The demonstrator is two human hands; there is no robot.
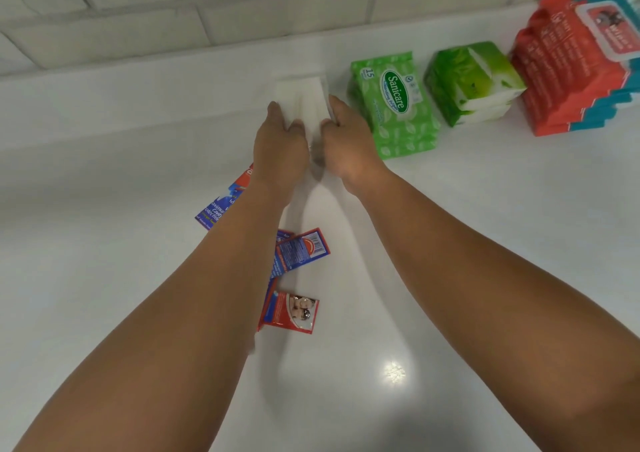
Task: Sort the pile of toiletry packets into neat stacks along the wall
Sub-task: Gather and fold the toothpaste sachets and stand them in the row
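Both my hands hold a stack of white packets (304, 97) near the wall. My left hand (278, 143) grips its left side and my right hand (346, 140) grips its right side. To the right along the wall stand a green Sanicare wipes stack (393, 105), a green-and-white tissue stack (474, 83) and a red-and-teal wipes stack (575, 64). Loose red-and-blue sachets (304, 247) lie under my left forearm, with a red sachet showing faces (294, 313) nearest me and a blue toothpaste sachet (221, 206) partly hidden.
The white counter (104, 174) runs to a white tiled wall (173, 19) at the back. A bright light reflection (394, 372) shows on the counter near me.
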